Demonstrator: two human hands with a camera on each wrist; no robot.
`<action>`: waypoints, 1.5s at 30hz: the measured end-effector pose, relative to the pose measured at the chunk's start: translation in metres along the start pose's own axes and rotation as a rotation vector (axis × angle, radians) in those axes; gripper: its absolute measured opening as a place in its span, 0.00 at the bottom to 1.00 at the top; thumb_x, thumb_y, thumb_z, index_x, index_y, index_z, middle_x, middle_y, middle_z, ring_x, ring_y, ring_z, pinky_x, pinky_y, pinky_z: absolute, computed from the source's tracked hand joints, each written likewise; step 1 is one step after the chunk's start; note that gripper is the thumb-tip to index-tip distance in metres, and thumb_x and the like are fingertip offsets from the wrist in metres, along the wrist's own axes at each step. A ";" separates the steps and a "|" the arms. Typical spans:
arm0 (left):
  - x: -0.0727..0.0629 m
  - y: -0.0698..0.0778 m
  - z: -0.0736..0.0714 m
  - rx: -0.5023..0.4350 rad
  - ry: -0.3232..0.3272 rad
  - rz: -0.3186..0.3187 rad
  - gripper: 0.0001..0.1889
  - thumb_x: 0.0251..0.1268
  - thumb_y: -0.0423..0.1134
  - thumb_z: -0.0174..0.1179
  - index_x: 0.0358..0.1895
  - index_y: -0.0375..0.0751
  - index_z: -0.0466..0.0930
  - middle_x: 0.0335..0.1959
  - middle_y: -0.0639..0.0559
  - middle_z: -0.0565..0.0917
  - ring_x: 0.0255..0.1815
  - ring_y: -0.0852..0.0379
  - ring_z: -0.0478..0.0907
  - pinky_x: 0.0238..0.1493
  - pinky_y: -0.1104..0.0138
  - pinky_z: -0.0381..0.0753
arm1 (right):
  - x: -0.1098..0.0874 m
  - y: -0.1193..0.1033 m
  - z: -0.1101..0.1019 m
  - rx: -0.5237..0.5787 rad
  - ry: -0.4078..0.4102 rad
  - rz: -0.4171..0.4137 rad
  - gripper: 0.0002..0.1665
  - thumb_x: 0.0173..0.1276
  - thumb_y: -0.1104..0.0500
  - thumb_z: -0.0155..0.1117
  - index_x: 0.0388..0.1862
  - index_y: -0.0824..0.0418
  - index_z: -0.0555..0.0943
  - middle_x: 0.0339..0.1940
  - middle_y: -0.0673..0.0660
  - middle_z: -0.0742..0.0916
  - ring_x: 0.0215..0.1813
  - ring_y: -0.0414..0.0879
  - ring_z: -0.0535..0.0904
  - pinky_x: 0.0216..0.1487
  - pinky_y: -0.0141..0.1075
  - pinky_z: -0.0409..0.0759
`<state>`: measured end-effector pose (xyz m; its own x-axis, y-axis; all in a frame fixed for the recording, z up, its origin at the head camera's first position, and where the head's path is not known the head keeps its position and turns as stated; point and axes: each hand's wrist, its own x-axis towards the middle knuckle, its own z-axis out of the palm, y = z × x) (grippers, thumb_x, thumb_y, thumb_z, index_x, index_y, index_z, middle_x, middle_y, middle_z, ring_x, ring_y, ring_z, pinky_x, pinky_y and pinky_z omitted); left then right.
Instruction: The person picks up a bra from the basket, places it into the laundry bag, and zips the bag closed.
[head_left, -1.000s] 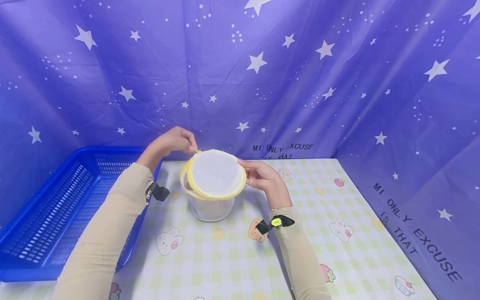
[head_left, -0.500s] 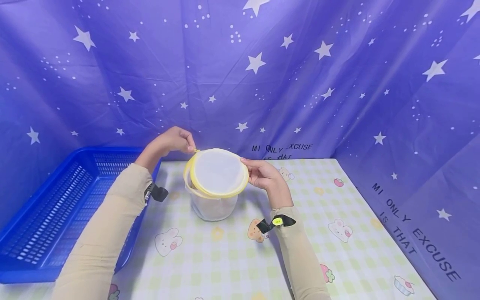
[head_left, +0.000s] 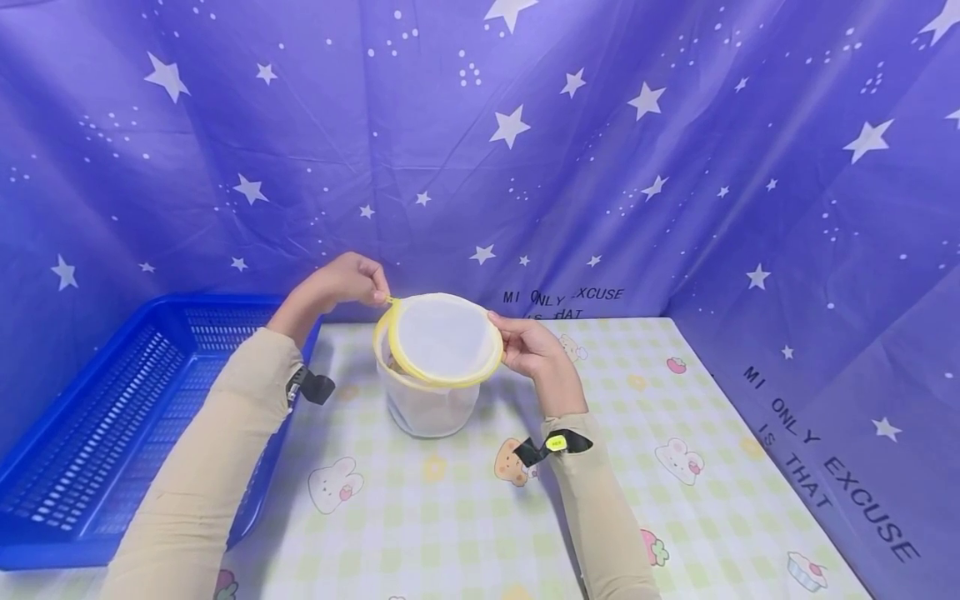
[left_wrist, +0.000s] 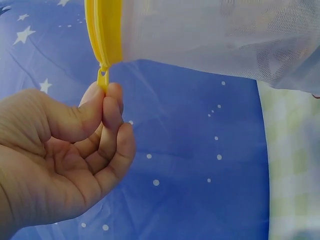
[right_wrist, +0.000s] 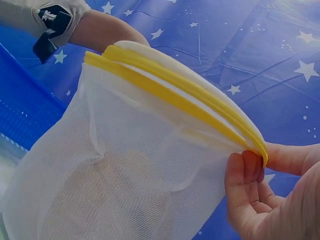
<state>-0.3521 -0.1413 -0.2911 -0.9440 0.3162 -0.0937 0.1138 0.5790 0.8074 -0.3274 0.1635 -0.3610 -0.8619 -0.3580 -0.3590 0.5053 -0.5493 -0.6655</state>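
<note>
A round white mesh laundry bag [head_left: 433,410] with a yellow zipper rim [right_wrist: 180,107] is held over the table, its flat lid [head_left: 446,337] tilted toward the camera. A gap shows along the zipper on the left side. My left hand [head_left: 352,279] pinches the yellow zipper pull [left_wrist: 103,79] between thumb and forefinger at the rim's far left. With thumb and fingers my right hand [head_left: 531,346] pinches the rim's right edge. Through the mesh, something pale brownish shows faintly in the right wrist view; its kind cannot be told.
To the left stands a blue plastic basket [head_left: 168,301] with slotted walls, partly behind the left sleeve. A checkered cloth [head_left: 600,517] with cartoon prints covers the table. Purple star-patterned curtains [head_left: 450,150] hang behind and on the right.
The bag has shifted slightly right and up, and the gap under the lid's left edge looks wider. Both hands keep their pinches; the right hand has moved slightly right.
</note>
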 end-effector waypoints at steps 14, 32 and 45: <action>-0.001 -0.002 0.001 0.013 -0.038 -0.013 0.12 0.64 0.28 0.56 0.47 0.25 0.81 0.28 0.54 0.80 0.34 0.59 0.76 0.47 0.63 0.80 | 0.001 0.004 -0.002 -0.147 -0.100 0.021 0.16 0.80 0.68 0.49 0.39 0.64 0.85 0.34 0.56 0.90 0.38 0.44 0.87 0.43 0.33 0.88; 0.003 0.001 0.006 0.015 -0.052 -0.046 0.15 0.69 0.30 0.58 0.54 0.25 0.82 0.39 0.44 0.89 0.48 0.45 0.84 0.62 0.50 0.81 | 0.000 0.010 0.004 -0.496 0.011 -0.159 0.05 0.76 0.62 0.60 0.46 0.61 0.81 0.32 0.49 0.89 0.35 0.40 0.86 0.40 0.32 0.88; 0.009 0.000 0.008 0.033 -0.046 -0.056 0.14 0.70 0.31 0.59 0.53 0.26 0.83 0.41 0.43 0.89 0.44 0.54 0.85 0.60 0.53 0.82 | 0.000 0.011 0.007 -0.543 0.052 -0.219 0.05 0.72 0.67 0.62 0.37 0.62 0.84 0.28 0.50 0.89 0.29 0.39 0.87 0.35 0.29 0.87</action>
<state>-0.3578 -0.1325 -0.2971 -0.9341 0.3164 -0.1653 0.0720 0.6207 0.7807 -0.3218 0.1522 -0.3643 -0.9517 -0.2347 -0.1980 0.2338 -0.1362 -0.9627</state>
